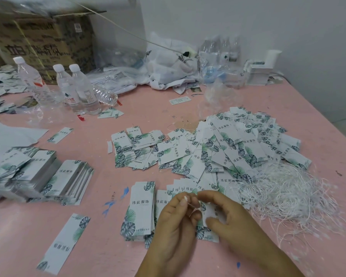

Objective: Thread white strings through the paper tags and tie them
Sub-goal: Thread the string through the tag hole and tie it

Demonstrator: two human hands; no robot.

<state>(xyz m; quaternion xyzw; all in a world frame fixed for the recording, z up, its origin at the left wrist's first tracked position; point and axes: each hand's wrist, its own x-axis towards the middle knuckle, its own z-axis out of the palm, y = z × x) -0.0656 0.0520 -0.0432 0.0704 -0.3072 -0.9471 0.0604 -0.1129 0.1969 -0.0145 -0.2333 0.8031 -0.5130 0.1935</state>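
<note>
My left hand (174, 218) and my right hand (226, 214) meet low in the middle of the head view. Between them hangs one white paper tag (209, 214) with green leaf print. A thin white string (194, 208) loops at its top; my left fingertips pinch the string and my right fingers hold the tag. Under the hands lie short stacks of unthreaded tags (142, 208). A tangle of loose white strings (288, 194) lies to the right. Behind it spreads a big heap of tags with strings (238, 144).
The pink table (100, 246) also carries tag stacks at the left (54, 176), a single tag at the front left (66, 240), three upright water bottles (76, 86), a cardboard box (40, 43) and plastic bags (168, 62) at the back.
</note>
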